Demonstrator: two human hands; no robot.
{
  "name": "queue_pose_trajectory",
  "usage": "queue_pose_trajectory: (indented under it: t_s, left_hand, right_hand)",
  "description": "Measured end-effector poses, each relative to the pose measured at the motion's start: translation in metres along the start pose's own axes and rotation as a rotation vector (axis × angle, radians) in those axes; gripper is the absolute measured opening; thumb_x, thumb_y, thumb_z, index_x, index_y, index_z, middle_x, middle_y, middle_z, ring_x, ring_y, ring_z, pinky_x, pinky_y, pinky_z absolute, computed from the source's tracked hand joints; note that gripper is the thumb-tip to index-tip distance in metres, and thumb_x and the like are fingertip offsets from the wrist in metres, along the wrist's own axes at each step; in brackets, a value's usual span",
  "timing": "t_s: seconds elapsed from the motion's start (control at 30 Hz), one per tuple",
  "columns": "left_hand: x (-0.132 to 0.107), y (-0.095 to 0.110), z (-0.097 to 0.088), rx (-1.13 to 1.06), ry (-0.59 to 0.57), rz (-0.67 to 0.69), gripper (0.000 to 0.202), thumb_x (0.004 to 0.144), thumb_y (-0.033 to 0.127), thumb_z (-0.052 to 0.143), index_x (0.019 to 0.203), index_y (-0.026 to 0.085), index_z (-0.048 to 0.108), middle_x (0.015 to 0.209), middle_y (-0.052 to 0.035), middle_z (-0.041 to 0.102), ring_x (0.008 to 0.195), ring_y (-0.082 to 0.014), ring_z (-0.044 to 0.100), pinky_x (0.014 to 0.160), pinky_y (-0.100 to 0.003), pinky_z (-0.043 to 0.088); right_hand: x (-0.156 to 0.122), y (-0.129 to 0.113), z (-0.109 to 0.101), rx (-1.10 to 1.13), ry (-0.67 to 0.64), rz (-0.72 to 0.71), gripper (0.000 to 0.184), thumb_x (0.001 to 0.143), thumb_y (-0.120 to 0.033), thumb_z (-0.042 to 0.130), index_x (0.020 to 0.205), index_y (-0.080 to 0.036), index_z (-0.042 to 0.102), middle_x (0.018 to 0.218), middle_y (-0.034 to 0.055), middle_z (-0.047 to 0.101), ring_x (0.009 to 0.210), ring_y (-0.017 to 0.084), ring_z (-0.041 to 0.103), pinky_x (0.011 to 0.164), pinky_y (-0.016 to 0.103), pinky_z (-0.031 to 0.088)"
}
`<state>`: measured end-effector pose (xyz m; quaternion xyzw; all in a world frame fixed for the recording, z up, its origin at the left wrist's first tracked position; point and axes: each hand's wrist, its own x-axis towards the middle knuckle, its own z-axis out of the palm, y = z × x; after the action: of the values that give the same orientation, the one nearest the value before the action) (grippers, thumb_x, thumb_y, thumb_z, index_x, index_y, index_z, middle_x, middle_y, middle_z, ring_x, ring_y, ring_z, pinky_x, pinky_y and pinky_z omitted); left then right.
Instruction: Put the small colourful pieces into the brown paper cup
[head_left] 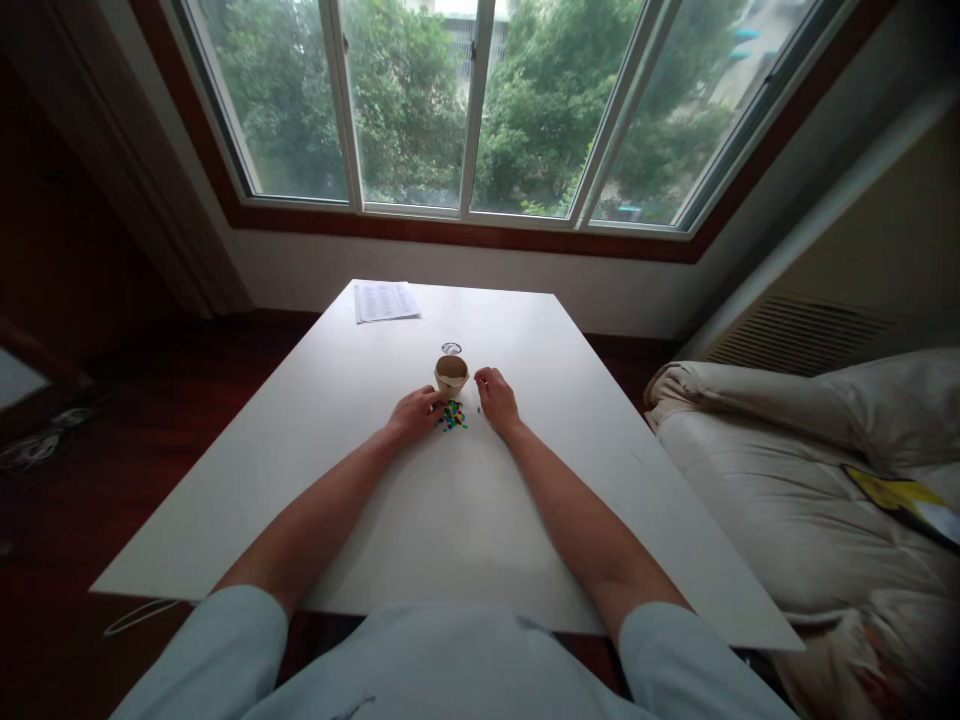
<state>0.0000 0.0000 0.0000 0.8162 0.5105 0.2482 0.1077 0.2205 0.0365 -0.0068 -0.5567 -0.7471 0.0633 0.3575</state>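
A tan paper-like cup [451, 377] stands upright on the white table [450, 520]. Just in front of it lies a small loose pile of tiny coloured pieces [452, 416], green, blue, yellow and red, too small to name. My left hand [417, 413] rests at the left side of the pile, its fingers bent together at the pieces; what they pinch, if anything, is hidden. To the right of the cup, apart from it, my right hand [496, 397] has its fingers curled and fingertips together. Whether a piece is between them is too small to see.
Behind the cup lies a dark, thin looped item [451, 348]. Printed paper sheets [386, 301] are at the table's far left corner. A padded sofa [750, 470] stands to the right, and windows [465, 110] are beyond the table.
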Motion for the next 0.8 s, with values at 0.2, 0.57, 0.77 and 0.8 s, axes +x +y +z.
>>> queue_pose_trajectory:
  t_s: [0.2,0.57,0.77,0.8]
  left_hand:
    - [0.0004,0.0001,0.0005,-0.011,-0.003,0.005,0.024,0.09,0.031,0.053,0.099,0.027,0.075,0.094,-0.0023,0.064,0.077,-0.0138,0.059,0.074,-0.027,0.046]
    - [0.0012,0.0,0.0007,0.063,0.042,0.087,0.02,0.09,0.028,0.055,0.096,0.026,0.075,0.1,-0.0068,0.065,0.101,-0.0218,0.054,0.094,-0.036,0.046]
    - [0.0018,-0.0004,0.0039,0.015,0.023,0.151,0.022,0.088,0.024,0.056,0.101,0.023,0.074,0.11,-0.0093,0.065,0.102,-0.0234,0.057,0.095,-0.039,0.046]
    - [0.0019,-0.0004,0.004,0.013,0.02,0.152,0.022,0.087,0.024,0.056,0.101,0.023,0.074,0.111,-0.0093,0.065,0.102,-0.0233,0.058,0.095,-0.039,0.046]
  right_hand:
    - [-0.0003,-0.0023,-0.0016,-0.004,-0.038,-0.031,0.023,0.094,-0.018,0.039,0.101,-0.022,0.06,0.104,0.0057,0.059,0.086,0.017,0.056,0.081,0.027,0.043]
    - [-0.0003,-0.004,-0.0011,0.047,-0.051,-0.046,0.024,0.091,-0.018,0.044,0.098,-0.022,0.067,0.099,0.0044,0.063,0.076,0.015,0.057,0.08,0.027,0.044]
    - [-0.0002,-0.0062,-0.0043,0.072,-0.008,-0.017,0.029,0.092,-0.02,0.041,0.105,-0.021,0.068,0.104,0.0058,0.064,0.075,0.015,0.057,0.081,0.028,0.046]
    - [-0.0003,-0.0065,-0.005,0.077,0.006,-0.016,0.029,0.093,-0.02,0.041,0.105,-0.02,0.068,0.104,0.006,0.064,0.075,0.015,0.057,0.081,0.028,0.046]
